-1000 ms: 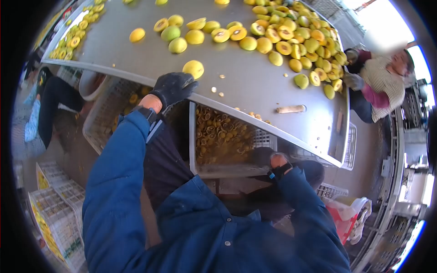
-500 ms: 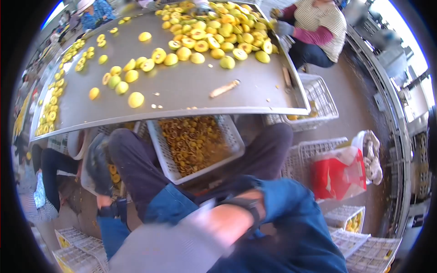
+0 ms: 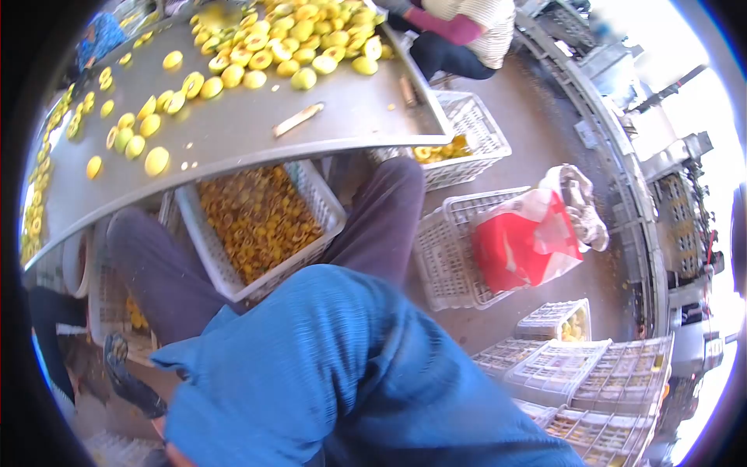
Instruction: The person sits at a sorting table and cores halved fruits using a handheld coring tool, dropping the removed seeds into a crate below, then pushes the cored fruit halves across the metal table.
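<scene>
A blue sleeve point(image 3: 311, 366) on my right arm bends across the lower middle of the view, over my lap. Only a strip of bare skin point(image 3: 177, 454) shows past its cuff at the bottom left; the hand beyond is outside the frame. My left hand is not visible either. A dark, curved object point(image 3: 128, 377) lies beside the cuff, and I cannot make out what it is. Between my knees stands a white crate point(image 3: 204, 247) full of cut yellow fruit pieces point(image 3: 261, 222). Above it is the metal table point(image 3: 233, 132) with halved yellow-green fruit point(image 3: 303, 31).
A wooden-handled tool point(image 3: 298, 120) lies on the table. To the right are a crate with fruit pieces point(image 3: 498, 148), a red bag point(image 3: 521, 245) on another crate, a pale cloth point(image 3: 580, 206) and stacked crates point(image 3: 595, 381). A co-worker point(image 3: 467, 31) sits at the table's far right.
The view has swung right, so the table and crates sit further left. My right sleeve now covers the lower middle, and the grey-gloved right hand has left the frame.
</scene>
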A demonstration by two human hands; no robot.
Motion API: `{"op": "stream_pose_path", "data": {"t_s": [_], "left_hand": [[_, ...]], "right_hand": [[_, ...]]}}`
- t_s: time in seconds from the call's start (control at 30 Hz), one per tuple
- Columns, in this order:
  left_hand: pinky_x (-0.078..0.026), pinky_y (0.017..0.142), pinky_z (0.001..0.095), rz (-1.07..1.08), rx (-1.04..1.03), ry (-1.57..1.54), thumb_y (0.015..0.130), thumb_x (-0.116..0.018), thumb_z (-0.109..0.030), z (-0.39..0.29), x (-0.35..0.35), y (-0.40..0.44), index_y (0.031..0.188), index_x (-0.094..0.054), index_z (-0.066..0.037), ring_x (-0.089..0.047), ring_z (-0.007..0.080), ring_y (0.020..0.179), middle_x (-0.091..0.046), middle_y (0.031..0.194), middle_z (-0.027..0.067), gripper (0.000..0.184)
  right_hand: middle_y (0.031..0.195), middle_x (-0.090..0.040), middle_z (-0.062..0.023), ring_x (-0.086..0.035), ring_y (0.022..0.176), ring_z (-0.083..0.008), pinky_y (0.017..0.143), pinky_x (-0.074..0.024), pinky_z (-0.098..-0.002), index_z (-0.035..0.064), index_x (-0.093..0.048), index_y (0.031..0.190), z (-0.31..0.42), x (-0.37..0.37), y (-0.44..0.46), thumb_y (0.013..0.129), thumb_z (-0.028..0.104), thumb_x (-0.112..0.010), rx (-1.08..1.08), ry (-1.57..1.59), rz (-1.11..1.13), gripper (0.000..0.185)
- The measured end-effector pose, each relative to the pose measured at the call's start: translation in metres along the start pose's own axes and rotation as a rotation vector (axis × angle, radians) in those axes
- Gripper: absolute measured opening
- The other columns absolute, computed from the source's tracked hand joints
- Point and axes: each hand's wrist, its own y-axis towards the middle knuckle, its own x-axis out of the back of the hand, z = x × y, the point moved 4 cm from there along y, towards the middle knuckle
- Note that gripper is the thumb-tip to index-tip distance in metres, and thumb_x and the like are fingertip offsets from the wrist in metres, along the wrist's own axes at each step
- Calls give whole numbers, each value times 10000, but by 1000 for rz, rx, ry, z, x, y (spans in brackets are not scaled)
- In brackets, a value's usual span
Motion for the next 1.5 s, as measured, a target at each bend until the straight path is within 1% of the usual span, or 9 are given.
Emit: {"op": "stream_pose_path", "data": {"t_s": [0.4,0.53,0.67,0.7,0.83,0.97,1.1,1.4,1.5], "left_hand": [[-441,1017,360,-20,-21,-28,1023,-471,-173,-7,-5,20,1155,-645,30,-600,228,1143,-649,1225,139,299],[-440,1016,359,-3,-32,-27,1024,-470,-174,-23,-8,29,1149,-646,31,-601,228,1141,-650,1222,139,298],[-476,978,367,39,-132,139,1015,-490,-209,-49,-39,39,1115,-677,17,-630,214,1075,-683,1151,119,310],[-484,962,356,76,-138,133,1013,-497,-200,-55,-49,45,1122,-672,16,-639,216,1056,-687,1136,120,299],[-513,895,321,119,-77,119,999,-532,-175,-70,-79,63,1139,-663,15,-665,207,979,-704,1078,112,269],[-521,863,307,24,7,166,989,-559,-159,1,-66,81,1150,-663,14,-665,172,959,-706,1068,95,259],[-500,922,411,118,147,776,937,-623,-244,107,-46,72,1246,-618,-25,-648,361,1049,-681,1126,195,378],[-463,909,483,554,571,898,860,-654,-378,215,-40,41,1184,-634,-20,-612,417,1068,-659,1134,250,483],[-473,912,478,616,372,944,895,-603,-353,222,-39,30,1132,-655,-10,-624,402,1067,-667,1095,258,420]], "right_hand": [[1050,-687,-72,-659,828,-288,710,-526,-434,6,-594,1197,10,13,10,992,288,-497,-114,38,158,362],[1032,-690,-69,-658,800,-298,691,-523,-443,1,-589,1197,-15,43,-49,1005,306,-488,-508,-74,205,375],[989,-717,-93,-706,851,-209,729,-567,-386,97,-646,1216,-69,105,-196,921,151,-583,-1037,-572,-299,306],[949,-726,-130,-706,859,-319,760,-558,-389,94,-662,1170,-68,123,-228,898,137,-592,-1262,-383,-502,284],[961,-711,-133,-698,787,-304,696,-553,-376,110,-656,1167,-36,197,-263,872,28,-601,-955,-740,-736,311],[993,-698,-154,-680,863,-345,783,-544,-418,67,-630,1184,-44,265,-308,851,46,-576,-1048,-1203,-695,338],[1207,-640,-173,-583,1164,-356,969,-468,-461,54,-607,1199,-73,295,-339,826,96,-583,-1129,-1377,-462,376],[1334,-575,-157,-527,1257,-365,1001,-445,-470,79,-584,1251,-76,307,-339,789,81,-606,-1206,-1302,-555,462],[1326,-579,-134,-519,1260,-361,986,-447,-477,106,-605,1235,-88,320,-341,788,91,-604,-1244,-1417,-432,447]]}}
